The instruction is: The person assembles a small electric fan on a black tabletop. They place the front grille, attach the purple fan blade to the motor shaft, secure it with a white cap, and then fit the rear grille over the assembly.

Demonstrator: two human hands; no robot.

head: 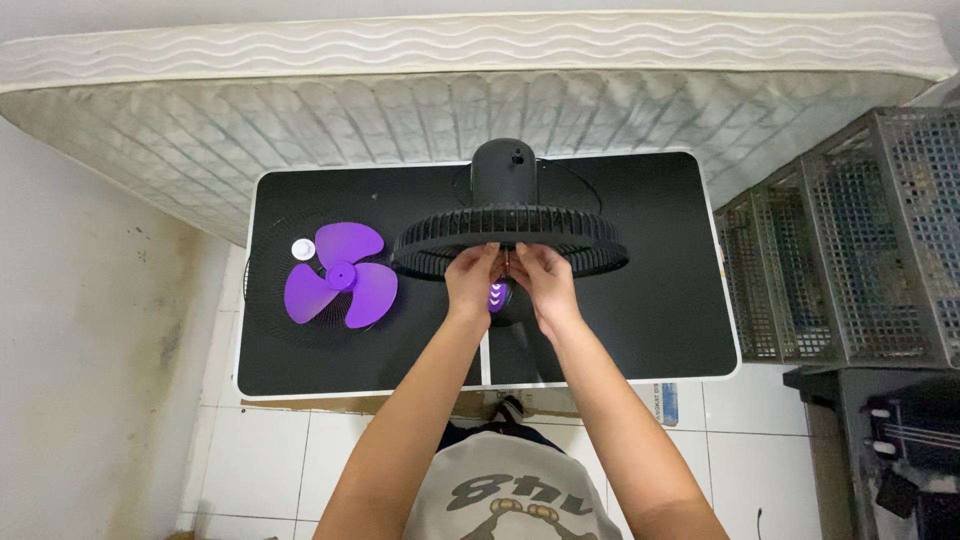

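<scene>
Black plastic rear fan guard (510, 238), mounted on its motor housing (503, 172), stands at the middle of a black table (660, 300). Both hands meet at the guard's near rim: the left hand (470, 282) and right hand (545, 285) have their fingertips pinched together on a small fitting at the centre, too small to identify. Judged from this, the step in hand is work on the guard's hub; the next move calls for a steady two-handed grip. To the left lies a purple fan blade (340, 276) on the front grille (268, 300), with a white cap (303, 249) beside it. A mattress (400, 90) leans at the far side; wire crates (850, 240) stand right.
</scene>
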